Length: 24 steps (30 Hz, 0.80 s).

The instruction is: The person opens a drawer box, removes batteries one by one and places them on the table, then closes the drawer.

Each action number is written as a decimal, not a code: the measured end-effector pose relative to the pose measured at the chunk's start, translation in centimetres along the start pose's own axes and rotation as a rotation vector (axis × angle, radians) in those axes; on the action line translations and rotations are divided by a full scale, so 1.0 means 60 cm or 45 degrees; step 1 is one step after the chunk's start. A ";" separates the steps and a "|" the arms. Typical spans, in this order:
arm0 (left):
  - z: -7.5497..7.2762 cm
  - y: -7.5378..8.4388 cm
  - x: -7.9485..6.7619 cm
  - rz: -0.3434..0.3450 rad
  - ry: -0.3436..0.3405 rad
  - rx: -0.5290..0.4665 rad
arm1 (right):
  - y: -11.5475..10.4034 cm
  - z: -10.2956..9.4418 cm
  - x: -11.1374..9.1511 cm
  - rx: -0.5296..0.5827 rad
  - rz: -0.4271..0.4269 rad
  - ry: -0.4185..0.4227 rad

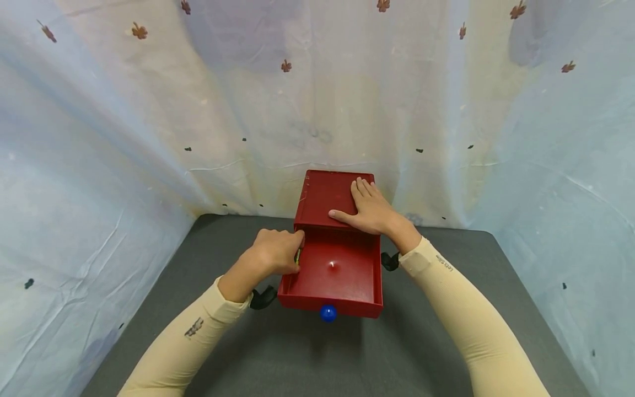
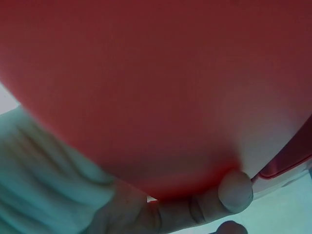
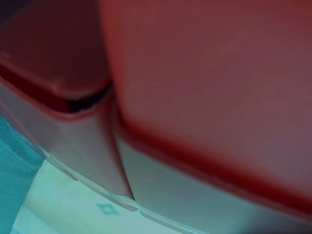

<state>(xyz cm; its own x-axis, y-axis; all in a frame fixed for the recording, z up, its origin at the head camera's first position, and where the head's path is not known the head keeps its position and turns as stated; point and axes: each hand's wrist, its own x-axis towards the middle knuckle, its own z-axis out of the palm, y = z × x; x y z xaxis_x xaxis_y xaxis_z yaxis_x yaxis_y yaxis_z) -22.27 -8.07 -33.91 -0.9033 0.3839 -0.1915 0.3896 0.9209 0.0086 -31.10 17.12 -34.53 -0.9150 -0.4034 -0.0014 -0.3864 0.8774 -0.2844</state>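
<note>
A red box point(image 1: 327, 190) stands at the back of the table with its drawer point(image 1: 347, 281) pulled out toward me. A round blue knob point(image 1: 328, 313) sits on the drawer's front. My left hand point(image 1: 275, 251) is at the drawer's left wall, fingers and thumb curled around a small yellow-green thing point(image 1: 297, 256), mostly hidden by the hand. In the left wrist view the thumb point(image 2: 236, 192) lies against a red surface. On the box's top rests my right hand point(image 1: 372, 212), flat with fingers spread. The right wrist view shows red walls point(image 3: 209, 97) close up.
The dark grey table point(image 1: 233, 347) extends around the box on both sides and in front. A pale curtain point(image 1: 327, 110) with small leaf prints hangs right behind the box and along both sides. Black wrist straps point(image 1: 263, 298) hang near the drawer's sides.
</note>
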 end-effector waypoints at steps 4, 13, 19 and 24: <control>-0.001 0.000 0.000 0.000 -0.008 0.015 | 0.001 0.001 0.000 -0.001 -0.002 -0.003; -0.001 -0.001 0.002 0.007 -0.016 0.012 | 0.001 0.000 0.000 0.004 -0.004 0.006; 0.000 -0.002 0.001 0.018 -0.009 -0.009 | 0.000 -0.001 -0.002 0.011 -0.001 0.007; 0.000 -0.004 -0.001 0.026 -0.018 -0.036 | 0.000 0.000 -0.003 0.010 0.000 0.003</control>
<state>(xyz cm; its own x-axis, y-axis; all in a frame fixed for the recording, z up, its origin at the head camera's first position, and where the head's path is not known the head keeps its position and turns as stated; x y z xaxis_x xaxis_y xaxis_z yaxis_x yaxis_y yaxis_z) -22.31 -8.32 -33.92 -0.8926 0.4016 -0.2051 0.4022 0.9147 0.0407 -30.95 17.20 -34.53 -0.9154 -0.4026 0.0006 -0.3852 0.8756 -0.2915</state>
